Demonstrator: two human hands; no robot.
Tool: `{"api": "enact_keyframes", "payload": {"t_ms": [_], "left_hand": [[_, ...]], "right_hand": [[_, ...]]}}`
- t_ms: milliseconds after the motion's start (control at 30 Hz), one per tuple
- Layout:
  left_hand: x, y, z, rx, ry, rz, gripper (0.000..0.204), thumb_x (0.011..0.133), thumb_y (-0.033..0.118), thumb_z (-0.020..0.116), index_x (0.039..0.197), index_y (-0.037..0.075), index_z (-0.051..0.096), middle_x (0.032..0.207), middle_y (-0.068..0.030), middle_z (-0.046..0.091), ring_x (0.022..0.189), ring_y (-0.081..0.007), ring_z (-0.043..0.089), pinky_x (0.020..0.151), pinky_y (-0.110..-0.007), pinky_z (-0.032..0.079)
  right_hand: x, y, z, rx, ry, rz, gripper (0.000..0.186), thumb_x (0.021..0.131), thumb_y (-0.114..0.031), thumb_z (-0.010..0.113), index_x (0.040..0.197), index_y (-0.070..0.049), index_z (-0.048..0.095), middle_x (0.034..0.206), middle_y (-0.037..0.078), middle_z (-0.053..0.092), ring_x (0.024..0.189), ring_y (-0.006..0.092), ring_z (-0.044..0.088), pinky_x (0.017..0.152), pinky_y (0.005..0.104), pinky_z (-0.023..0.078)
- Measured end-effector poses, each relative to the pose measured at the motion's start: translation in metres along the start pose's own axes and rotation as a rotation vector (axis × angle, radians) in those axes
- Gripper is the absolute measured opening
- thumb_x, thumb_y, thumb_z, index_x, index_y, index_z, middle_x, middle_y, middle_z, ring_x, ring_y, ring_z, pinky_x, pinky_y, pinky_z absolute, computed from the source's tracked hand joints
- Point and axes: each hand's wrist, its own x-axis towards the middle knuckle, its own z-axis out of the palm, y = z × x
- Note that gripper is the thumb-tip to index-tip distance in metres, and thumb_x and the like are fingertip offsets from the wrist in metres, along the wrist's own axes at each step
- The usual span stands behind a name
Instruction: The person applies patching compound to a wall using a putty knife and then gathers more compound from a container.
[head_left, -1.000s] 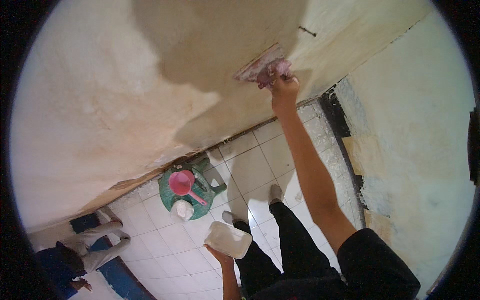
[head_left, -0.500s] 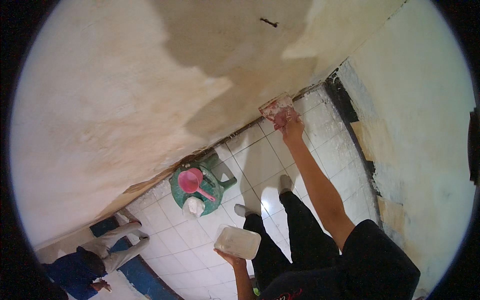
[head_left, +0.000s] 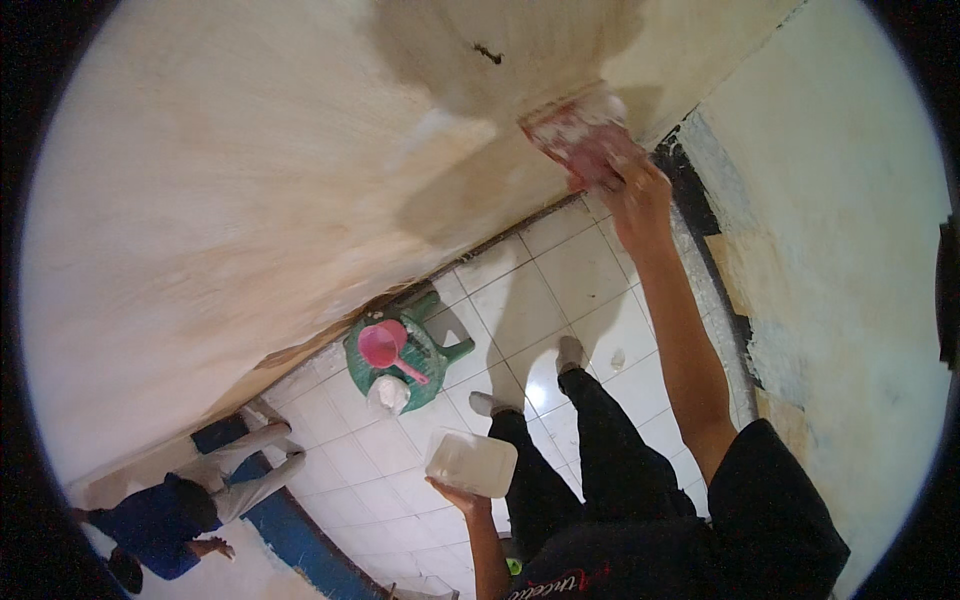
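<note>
My right hand [head_left: 636, 192] is closed around a wide reddish putty scraper [head_left: 578, 132] smeared with whitish paste. Its blade is up against the stained cream wall [head_left: 300, 150], near the corner, and motion blurs it slightly. Lower down, my left hand [head_left: 464, 496] grips a translucent rectangular plastic tub [head_left: 472, 463] from its near left side, in front of my legs. The tub looks whitish inside, but how full it is I cannot tell.
A green plastic stool [head_left: 436, 366] stands by the wall, bearing a pink dipper [head_left: 380, 344] and a clear bag of white material [head_left: 389, 394]. Another person [head_left: 165, 515] is at the lower left, beside a blue-edged strip [head_left: 300, 540]. White tiles [head_left: 500, 270] cover the floor.
My right hand has carried the scraper up the wall, away from the floor edge. My left hand still holds the tub in nearly the same place. The other person's arm has shifted.
</note>
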Motion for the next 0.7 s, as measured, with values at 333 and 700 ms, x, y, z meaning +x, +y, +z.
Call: {"api": "enact_keyframes", "payload": {"t_ms": [333,700], "left_hand": [[-0.035,0.045,0.105,-0.203,-0.071,-0.078,0.065,0.091,0.06,0.044,0.133,0.011,0.043,0.13,-0.0107,0.05,0.12,-0.0315,0.049,0.102,-0.049,0.041],[-0.068,0.068,0.117,-0.033,-0.27,0.02,0.068,0.094,0.061,0.036,0.14,0.011,0.037,0.136,-0.0127,0.048,0.122,-0.0337,0.048,0.103,-0.049,0.04]], "right_hand": [[-0.214,-0.065,-0.118,-0.213,0.295,0.496,0.024,0.095,-0.018,0.056,0.113,-0.002,0.056,0.094,0.011,0.063,0.082,0.0209,0.065,0.07,0.0367,0.059],[-0.291,-0.093,-0.166,-0.149,0.469,0.381,0.036,0.086,-0.013,0.061,0.118,-0.001,0.047,0.101,0.014,0.059,0.086,0.0282,0.066,0.075,0.0413,0.059]]}}
